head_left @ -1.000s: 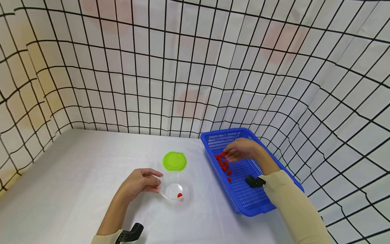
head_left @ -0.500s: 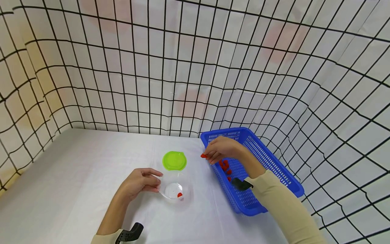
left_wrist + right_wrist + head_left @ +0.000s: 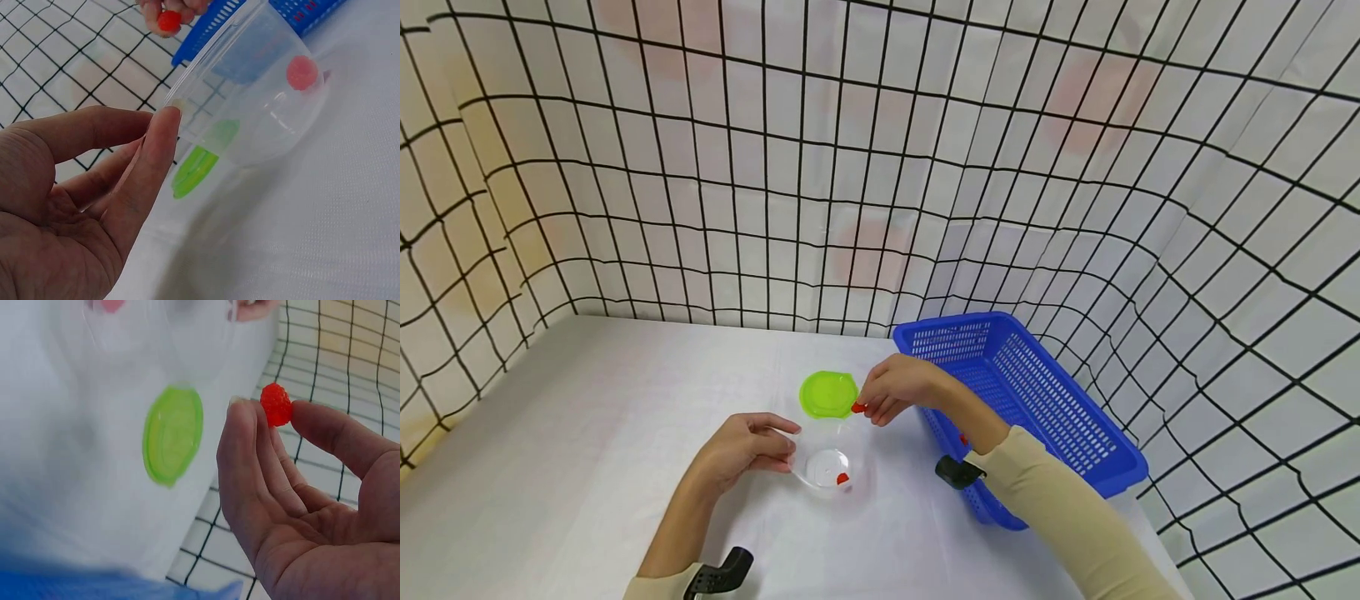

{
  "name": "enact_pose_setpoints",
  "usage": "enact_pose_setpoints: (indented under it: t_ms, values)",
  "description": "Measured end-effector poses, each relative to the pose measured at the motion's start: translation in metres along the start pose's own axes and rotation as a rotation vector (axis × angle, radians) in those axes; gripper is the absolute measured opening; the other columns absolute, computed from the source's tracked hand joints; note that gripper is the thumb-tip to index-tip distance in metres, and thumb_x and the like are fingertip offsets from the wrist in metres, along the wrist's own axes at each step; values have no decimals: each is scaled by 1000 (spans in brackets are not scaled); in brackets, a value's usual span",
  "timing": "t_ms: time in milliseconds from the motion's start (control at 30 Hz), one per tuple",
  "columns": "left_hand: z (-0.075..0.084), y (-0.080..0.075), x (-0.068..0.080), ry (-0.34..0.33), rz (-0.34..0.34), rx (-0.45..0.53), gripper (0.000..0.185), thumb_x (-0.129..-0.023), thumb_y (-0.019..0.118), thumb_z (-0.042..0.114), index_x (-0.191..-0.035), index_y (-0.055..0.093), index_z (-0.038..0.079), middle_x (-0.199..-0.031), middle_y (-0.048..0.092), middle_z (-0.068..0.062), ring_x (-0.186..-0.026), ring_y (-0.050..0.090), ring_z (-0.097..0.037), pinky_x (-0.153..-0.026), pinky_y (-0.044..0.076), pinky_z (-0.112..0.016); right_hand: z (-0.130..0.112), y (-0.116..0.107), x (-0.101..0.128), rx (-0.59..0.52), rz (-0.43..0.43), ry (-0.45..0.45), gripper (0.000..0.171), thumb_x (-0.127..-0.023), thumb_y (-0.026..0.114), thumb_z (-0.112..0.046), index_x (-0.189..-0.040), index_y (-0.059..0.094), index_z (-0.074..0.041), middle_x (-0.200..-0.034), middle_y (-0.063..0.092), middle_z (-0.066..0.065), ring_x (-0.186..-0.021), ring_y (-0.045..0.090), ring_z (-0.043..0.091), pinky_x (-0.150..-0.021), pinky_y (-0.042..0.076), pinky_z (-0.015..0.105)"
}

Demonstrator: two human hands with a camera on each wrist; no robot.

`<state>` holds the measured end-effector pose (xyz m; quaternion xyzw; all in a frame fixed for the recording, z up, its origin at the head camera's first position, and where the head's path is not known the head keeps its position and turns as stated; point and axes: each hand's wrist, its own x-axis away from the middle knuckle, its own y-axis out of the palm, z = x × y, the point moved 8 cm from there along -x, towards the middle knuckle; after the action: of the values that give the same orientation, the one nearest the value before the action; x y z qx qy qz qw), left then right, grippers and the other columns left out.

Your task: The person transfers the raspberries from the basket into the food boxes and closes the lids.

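Right hand [image 3: 895,389] now out of the blue plastic basket [image 3: 1060,417], pinching a small red raspberry-like piece [image 3: 857,407] just above and beyond the clear plastic cup [image 3: 829,468]. Left hand [image 3: 741,450] gripping the cup's left rim. One red piece [image 3: 842,479] already inside; drop looks imminent.

Beige long sleeves [image 3: 1060,508] cover both arms, with black wrist-mounted cameras [image 3: 957,472]; hands bare.

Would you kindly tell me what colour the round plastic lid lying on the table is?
The round plastic lid is bright lime green, clearest in the head view.
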<state>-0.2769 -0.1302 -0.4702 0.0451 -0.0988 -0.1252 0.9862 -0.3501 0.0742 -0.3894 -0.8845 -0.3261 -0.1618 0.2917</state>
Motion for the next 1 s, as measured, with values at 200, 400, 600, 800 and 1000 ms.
enact_pose_setpoints:
  t_ms: [200,400,600,800,1000]
  values:
    - [-1,1,-1,-3,-1,-9,46,-86,69,0,-126,57,-19,-84,69,-7,-69,69,-14,-72,65,-31,-3,22,-6,11,-40,-27,19,-94,68,-15,-103,72,1,-95,75,19,-82,74,29,-76,65,36]
    - [1,1,0,-2,0,-23,45,-88,69,2,-126,58,-18,-84,69,-7,-67,69,-15,-72,64,-31,-3,39,-12,6,-69,-43,18,-93,69,-16,-100,74,-1,-95,75,18,-84,74,32,-75,65,34]
    - [1,1,0,-8,7,-25,45,-88,70,4,-125,59,-17,-85,69,-7,-68,69,-16,-72,64,-31,0,48,-18,18,-71,-57,18,-92,70,-16,-99,74,0,-93,76,15,-73,71,23,-74,64,33]
    - [0,0,-1,-4,1,-23,44,-88,68,3,-126,58,-18,-86,70,-7,-69,70,-16,-73,64,-31,3,52,-24,9,-46,-68,17,-91,71,-16,-97,75,-1,-85,75,9,-76,72,25,-72,64,32]
    - [0,1,-2,7,-9,-25,44,-88,67,2,-126,57,-18,-88,71,-8,-70,70,-16,-74,64,-31,4,54,-24,15,-41,-68,17,-91,70,-17,-98,76,-2,-87,75,8,-75,72,22,-73,64,31]
